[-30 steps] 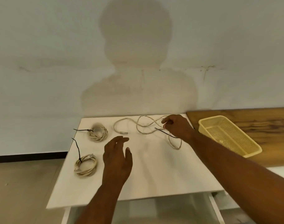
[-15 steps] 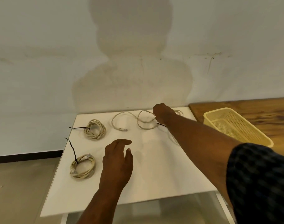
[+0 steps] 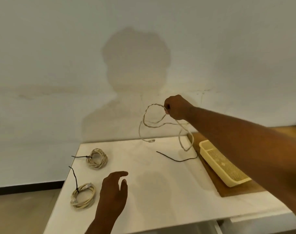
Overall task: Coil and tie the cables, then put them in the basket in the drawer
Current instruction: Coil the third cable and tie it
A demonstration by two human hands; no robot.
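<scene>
Above white tabletop, loose cream twisted cable dangles in loops from right hand, fingers clenched round it. Left hand hovers relaxed, holding nothing. Black tie lies below. Two tied coils left. Yellow plastic basket on wooden board, right.

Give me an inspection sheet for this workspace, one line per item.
Surface: white table, with a wooden board at its right.
Job's things: yellow basket on the wooden board, no cable seen in it; loose black tie on the table.
Clutter: nothing seen.
Hands: right hand raised, gripping the loose cable; left hand open above the table, holding nothing.
Cables: loose cable uncoiled, dangling; far coil and near coil tied with black ties, on the table.
Surroundings: white wall with the person's shadow; dark skirting.
</scene>
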